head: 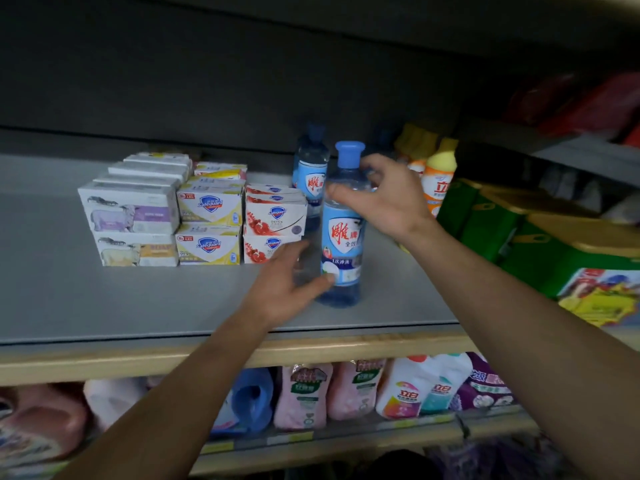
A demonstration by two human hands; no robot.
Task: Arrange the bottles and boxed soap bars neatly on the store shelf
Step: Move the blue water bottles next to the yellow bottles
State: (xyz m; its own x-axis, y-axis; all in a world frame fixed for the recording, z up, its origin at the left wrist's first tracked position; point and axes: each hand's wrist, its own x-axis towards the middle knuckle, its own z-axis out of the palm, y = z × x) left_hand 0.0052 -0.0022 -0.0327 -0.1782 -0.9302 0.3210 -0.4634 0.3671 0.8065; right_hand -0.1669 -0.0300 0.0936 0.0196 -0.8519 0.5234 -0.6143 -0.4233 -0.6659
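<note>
"Safeguard" reads clear on the yellow soap boxes (209, 223) and the red soap boxes (275, 221). The front blue bottle (342, 233) shows "雕" and "1次冲净"; the orange bottle (438, 181) says "立".

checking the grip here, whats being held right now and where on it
The front blue bottle, standing upright on the shelf. The right hand grips its shoulder just below the cap; the left hand touches its lower body with the thumb.

Right hand (384, 199) gripping upright blue bottle (343, 233) on grey shelf (138, 299), left hand (287, 285) touching its base, beside stacked soap boxes (194, 216).
</note>
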